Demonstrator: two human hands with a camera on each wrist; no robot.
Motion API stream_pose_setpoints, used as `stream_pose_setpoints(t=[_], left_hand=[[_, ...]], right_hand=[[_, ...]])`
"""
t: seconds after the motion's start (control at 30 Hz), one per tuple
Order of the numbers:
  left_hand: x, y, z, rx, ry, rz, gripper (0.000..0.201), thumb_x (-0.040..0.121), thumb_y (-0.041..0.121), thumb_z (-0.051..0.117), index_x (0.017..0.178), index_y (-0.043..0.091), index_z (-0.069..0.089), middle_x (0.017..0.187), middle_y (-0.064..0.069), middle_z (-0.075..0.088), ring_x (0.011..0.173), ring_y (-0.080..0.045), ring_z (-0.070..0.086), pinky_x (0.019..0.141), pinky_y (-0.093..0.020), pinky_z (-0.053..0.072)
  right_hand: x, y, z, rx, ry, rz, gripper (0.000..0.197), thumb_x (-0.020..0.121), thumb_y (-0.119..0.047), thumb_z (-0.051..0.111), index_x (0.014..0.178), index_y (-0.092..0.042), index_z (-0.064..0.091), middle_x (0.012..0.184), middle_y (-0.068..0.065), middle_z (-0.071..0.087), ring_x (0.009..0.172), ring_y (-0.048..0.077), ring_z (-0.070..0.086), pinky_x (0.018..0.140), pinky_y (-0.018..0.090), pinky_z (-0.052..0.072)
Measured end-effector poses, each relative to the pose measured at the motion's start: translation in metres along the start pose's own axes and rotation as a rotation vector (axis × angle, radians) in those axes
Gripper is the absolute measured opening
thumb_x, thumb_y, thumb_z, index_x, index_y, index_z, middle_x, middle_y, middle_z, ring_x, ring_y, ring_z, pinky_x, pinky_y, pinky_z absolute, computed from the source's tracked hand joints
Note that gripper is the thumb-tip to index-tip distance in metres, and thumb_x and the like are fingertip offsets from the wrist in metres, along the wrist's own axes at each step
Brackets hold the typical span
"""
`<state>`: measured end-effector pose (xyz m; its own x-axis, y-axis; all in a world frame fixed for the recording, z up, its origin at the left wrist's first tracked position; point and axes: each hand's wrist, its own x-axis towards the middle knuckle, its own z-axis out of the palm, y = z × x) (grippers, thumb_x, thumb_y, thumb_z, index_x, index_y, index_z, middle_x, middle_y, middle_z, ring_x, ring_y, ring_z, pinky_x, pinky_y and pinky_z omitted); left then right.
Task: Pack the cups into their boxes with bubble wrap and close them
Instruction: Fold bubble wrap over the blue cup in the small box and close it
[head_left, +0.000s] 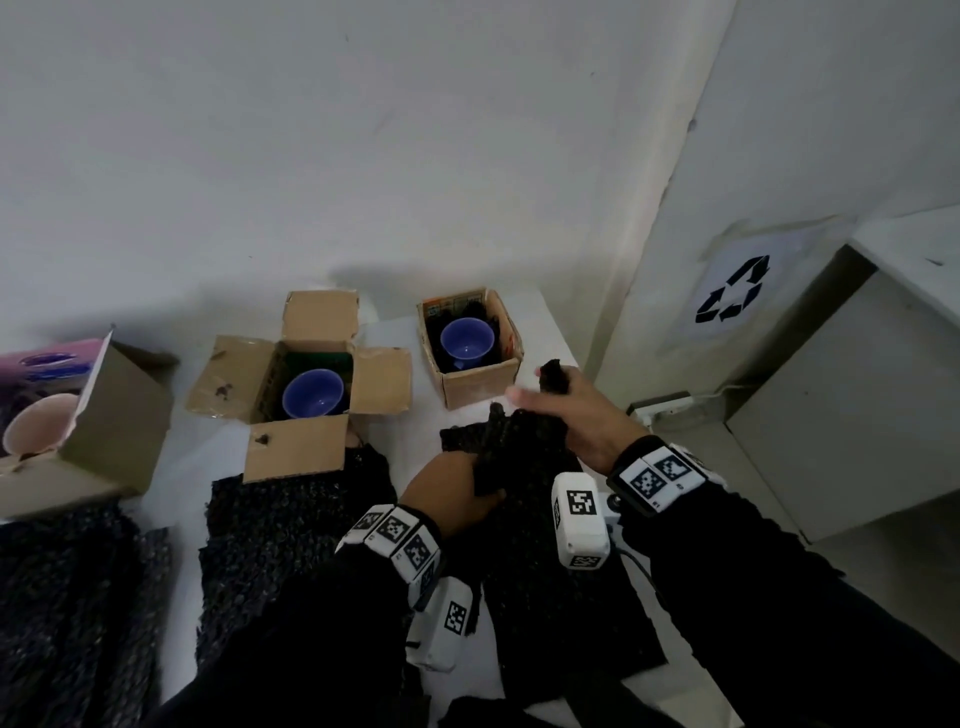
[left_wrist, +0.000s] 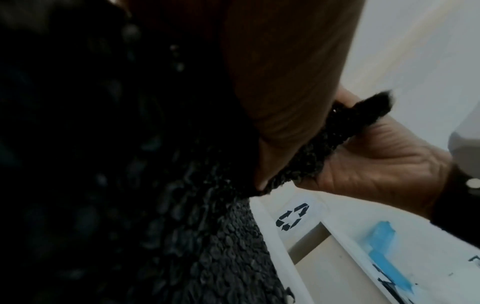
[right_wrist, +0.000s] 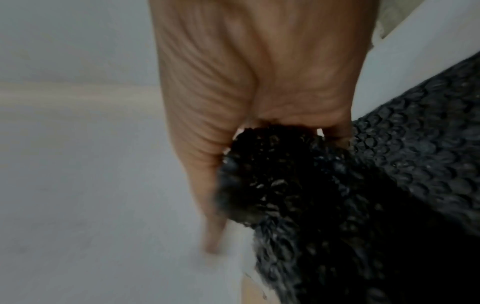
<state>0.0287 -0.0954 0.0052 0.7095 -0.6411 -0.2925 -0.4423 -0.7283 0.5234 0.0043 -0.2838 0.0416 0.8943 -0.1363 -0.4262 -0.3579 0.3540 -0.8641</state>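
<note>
A sheet of black bubble wrap (head_left: 524, 447) is bunched between both hands on the white table (head_left: 550, 322). My left hand (head_left: 447, 493) grips its near part. My right hand (head_left: 576, 410) clutches the far end, a tuft of wrap (right_wrist: 275, 168) poking past the fingers. The wrap (left_wrist: 306, 158) runs between both hands in the left wrist view. Behind them, two open cardboard boxes (head_left: 483, 384) (head_left: 311, 421) each hold a blue cup (head_left: 466, 340) (head_left: 312, 394). A third box (head_left: 114, 415) at the left holds a pink cup (head_left: 39, 426).
More black bubble wrap sheets (head_left: 270, 545) (head_left: 67, 597) lie on the table at the left and under my arms. A white wall stands behind. A grey cabinet (head_left: 852, 415) and a recycling sign (head_left: 732, 296) are at the right, past the table edge.
</note>
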Motion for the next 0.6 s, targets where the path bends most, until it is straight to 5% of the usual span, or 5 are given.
stream_pose_setpoints(t=[0.1,0.2,0.33,0.47,0.6], left_hand=[[0.004,-0.011,-0.01,-0.092,0.047,0.05,0.024,0.089,0.021,0.056,0.111,0.012,0.063,0.113,-0.011,0.064,0.104,-0.026,0.06,0.083,-0.028,0.044],[0.009,-0.02,-0.022,-0.127,-0.006,0.053,0.022,0.092,0.011,0.052,0.113,0.012,0.056,0.112,-0.012,0.064,0.104,-0.029,0.059,0.087,-0.035,0.046],[0.014,-0.035,-0.034,-0.273,0.03,0.014,0.015,0.092,0.012,0.053,0.1,0.022,0.046,0.084,-0.002,0.061,0.077,-0.023,0.065,0.073,-0.042,0.054],[0.018,-0.037,-0.046,-0.352,0.149,0.129,0.031,0.08,0.039,0.069,0.099,0.028,0.047,0.084,0.012,0.061,0.074,0.003,0.059,0.067,-0.02,0.048],[0.027,-0.039,-0.059,-0.481,0.177,0.159,0.032,0.085,0.055,0.045,0.097,0.026,0.053,0.084,0.004,0.063,0.082,-0.011,0.06,0.078,-0.036,0.048]], right_hand=[[0.007,0.001,-0.005,-0.447,0.021,-0.087,0.039,0.067,0.005,0.081,0.098,-0.013,0.066,0.087,0.002,0.066,0.088,0.021,0.065,0.088,0.039,0.056],[0.016,-0.003,-0.01,-0.665,-0.056,-0.147,0.026,0.074,0.009,0.072,0.081,-0.015,0.066,0.081,-0.001,0.064,0.084,0.017,0.06,0.081,0.032,0.051],[0.024,-0.013,-0.016,-0.803,-0.232,-0.138,0.013,0.083,-0.009,0.074,0.08,-0.017,0.064,0.106,0.007,0.072,0.103,0.02,0.065,0.096,0.032,0.049],[0.031,-0.017,-0.005,-0.884,-0.319,-0.027,0.029,0.087,-0.045,0.067,0.106,-0.024,0.064,0.1,-0.003,0.069,0.093,0.011,0.064,0.087,0.029,0.051],[0.039,-0.03,0.003,-0.977,-0.534,0.117,0.044,0.076,-0.058,0.071,0.111,-0.032,0.067,0.103,-0.009,0.072,0.096,0.009,0.068,0.094,0.029,0.049]])
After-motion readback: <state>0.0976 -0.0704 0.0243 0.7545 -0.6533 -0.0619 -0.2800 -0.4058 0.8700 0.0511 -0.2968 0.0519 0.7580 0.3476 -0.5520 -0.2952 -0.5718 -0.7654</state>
